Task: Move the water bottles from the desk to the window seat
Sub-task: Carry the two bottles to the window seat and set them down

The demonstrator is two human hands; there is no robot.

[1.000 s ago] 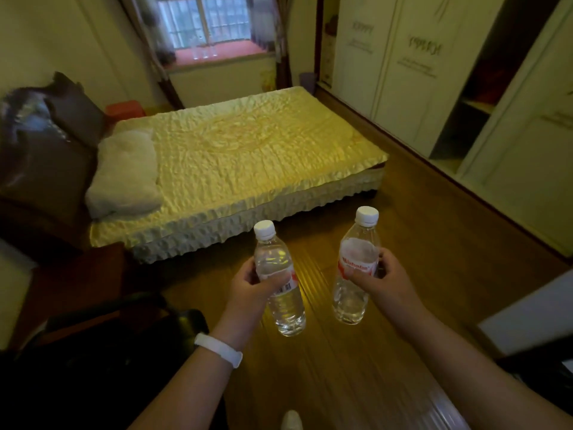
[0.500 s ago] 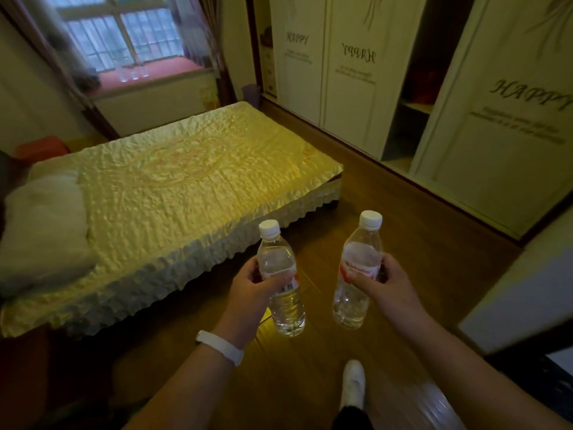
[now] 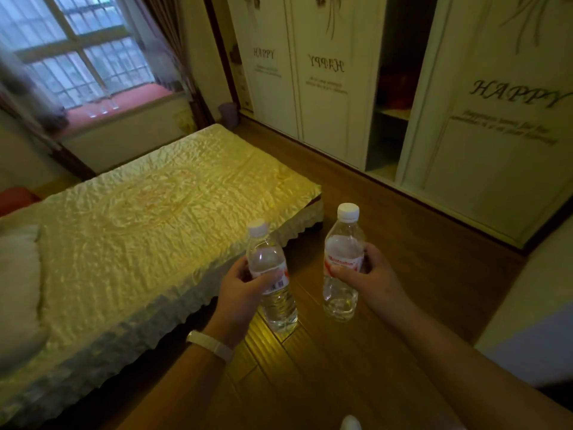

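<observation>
Left hand [image 3: 240, 293] grips left bottle [image 3: 273, 283], right hand [image 3: 376, 274] right bottle [image 3: 342, 265]; both above open floor [image 3: 356, 352] beside bed [image 3: 139, 228] corner.

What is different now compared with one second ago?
The person walked forward beside the yellow-covered bed toward the red window seat; the dark chair left the view. The left hand still grips one clear plastic water bottle, the right hand the second bottle.
</observation>
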